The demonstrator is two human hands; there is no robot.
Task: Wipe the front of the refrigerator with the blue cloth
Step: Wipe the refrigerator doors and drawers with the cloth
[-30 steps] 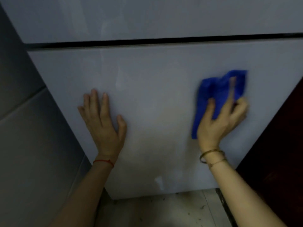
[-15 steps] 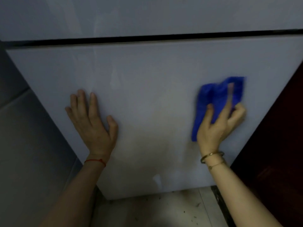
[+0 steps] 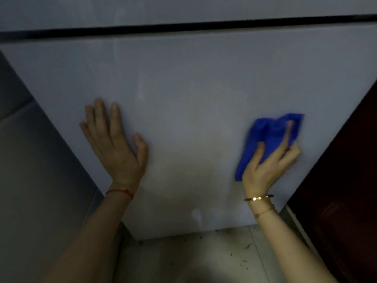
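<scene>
The refrigerator's pale lower door [image 3: 193, 94] fills the view, with a dark gap [image 3: 183, 27] above it. My right hand [image 3: 269, 162] presses the crumpled blue cloth [image 3: 265, 135] against the right part of the door, thumb and forefinger over the cloth and the other fingers curled at its right edge. A corner of the cloth hangs down left of my palm. My left hand [image 3: 114, 144] lies flat on the left part of the door, fingers straight and pointing up.
A grey wall or panel [image 3: 36, 170] stands left of the refrigerator. Dark brown furniture [image 3: 346, 180] is close on the right. Pale floor tiles [image 3: 193, 258] with dark specks lie below the door's bottom edge.
My right hand has slid the blue cloth down the door, farther from the dark gap. My left hand stays flat on the door. The view has shifted slightly.
</scene>
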